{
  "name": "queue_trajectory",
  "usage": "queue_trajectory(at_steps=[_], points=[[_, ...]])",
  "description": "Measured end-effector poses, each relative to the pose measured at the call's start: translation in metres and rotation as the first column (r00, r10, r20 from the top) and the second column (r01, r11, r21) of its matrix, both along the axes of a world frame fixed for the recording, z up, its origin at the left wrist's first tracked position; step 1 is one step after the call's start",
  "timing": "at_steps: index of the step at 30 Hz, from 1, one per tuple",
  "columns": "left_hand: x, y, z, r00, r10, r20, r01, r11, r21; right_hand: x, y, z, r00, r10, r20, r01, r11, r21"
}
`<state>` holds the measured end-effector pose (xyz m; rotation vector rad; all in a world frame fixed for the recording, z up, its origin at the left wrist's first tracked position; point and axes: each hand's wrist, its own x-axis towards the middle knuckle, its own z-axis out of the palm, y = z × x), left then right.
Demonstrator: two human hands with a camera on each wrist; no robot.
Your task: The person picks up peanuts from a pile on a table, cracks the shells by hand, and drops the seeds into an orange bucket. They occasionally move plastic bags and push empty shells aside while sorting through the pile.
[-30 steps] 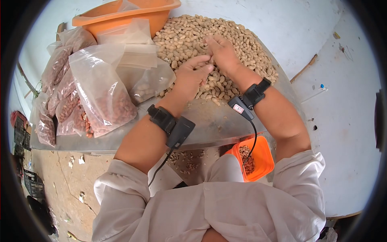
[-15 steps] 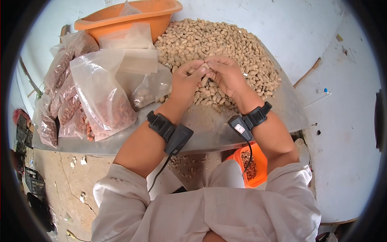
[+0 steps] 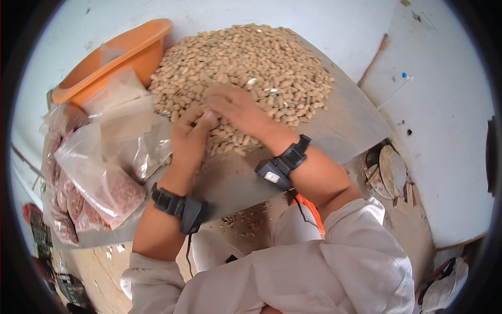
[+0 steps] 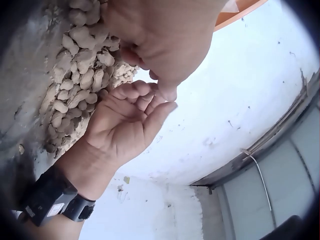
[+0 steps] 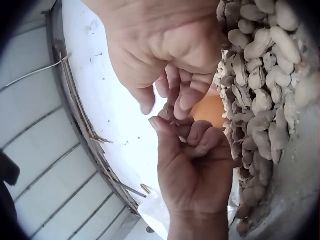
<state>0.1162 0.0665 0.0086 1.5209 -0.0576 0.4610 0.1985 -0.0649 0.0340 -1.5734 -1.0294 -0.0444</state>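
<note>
My left hand [image 3: 191, 133] is at the near edge of a heap of unshelled peanuts [image 3: 235, 57], its fingers curled in. In the right wrist view its thumb and fingers pinch a small brown peanut [image 5: 166, 112], partly hidden by fingertips. My right hand [image 3: 238, 110] arches over from the other side, fingertips right at the left hand's. Its fingers bend loosely, and the thumb [image 5: 145, 102] stands apart from them in the right wrist view. Both hands are close over the heap.
Clear plastic bags of reddish kernels [image 3: 117, 193] lie on the metal table [image 3: 345, 115] at left. An orange basin [image 3: 120, 63] stands behind them. Below the table's front edge, an orange container [image 3: 314, 212] shows partly behind the right arm. A wall runs along the back.
The head view has turned, so table and heap sit differently. The hands met at the fingertips half a second ago; now the right hand lies further over the left.
</note>
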Motion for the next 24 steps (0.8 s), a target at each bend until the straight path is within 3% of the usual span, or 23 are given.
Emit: queue_trajectory(at_steps=[2, 4, 6, 10, 16, 19, 22, 23, 24], points=[[0.0, -0.002, -0.007, 1.0, 0.021, -0.017, -0.018, 0.987, 0.159, -0.002, 0.003, -0.006, 0.972, -0.053, 0.229, 0.065, 0.997, -0.046], [0.002, -0.007, -0.013, 0.998, 0.054, 0.019, -0.057, 0.967, 0.247, -0.014, 0.003, -0.005, 0.919, -0.171, 0.356, 0.232, 0.963, -0.137], [0.002, -0.015, -0.017, 0.99, 0.106, 0.096, -0.128, 0.959, 0.254, -0.015, 0.005, -0.008, 0.894, -0.239, 0.379, 0.304, 0.945, -0.122], [-0.007, -0.027, -0.007, 0.997, 0.066, 0.049, -0.07, 0.994, 0.089, -0.022, 0.003, -0.005, 0.869, -0.277, 0.409, 0.346, 0.933, -0.103], [-0.004, -0.022, -0.012, 0.995, 0.047, 0.09, -0.049, 0.998, 0.027, -0.023, 0.006, -0.008, 0.883, -0.303, 0.358, 0.348, 0.935, -0.065], [-0.002, -0.02, -0.007, 0.995, 0.037, 0.088, -0.039, 0.999, 0.023, -0.014, 0.004, -0.008, 0.988, -0.115, 0.104, 0.121, 0.991, -0.05], [0.0, -0.019, -0.002, 0.994, 0.11, 0.025, -0.109, 0.993, -0.035, -0.012, -0.002, -0.005, 0.99, 0.061, -0.129, -0.064, 0.998, -0.014], [0.001, -0.017, -0.002, 0.998, 0.064, 0.001, -0.064, 0.997, -0.047, -0.003, -0.003, -0.011, 0.985, 0.022, 0.173, -0.025, 1.0, 0.016], [0.001, -0.012, -0.002, 0.999, 0.029, -0.023, -0.031, 0.998, -0.06, 0.014, -0.001, -0.023, 0.89, -0.019, 0.456, -0.01, 0.998, 0.061]])
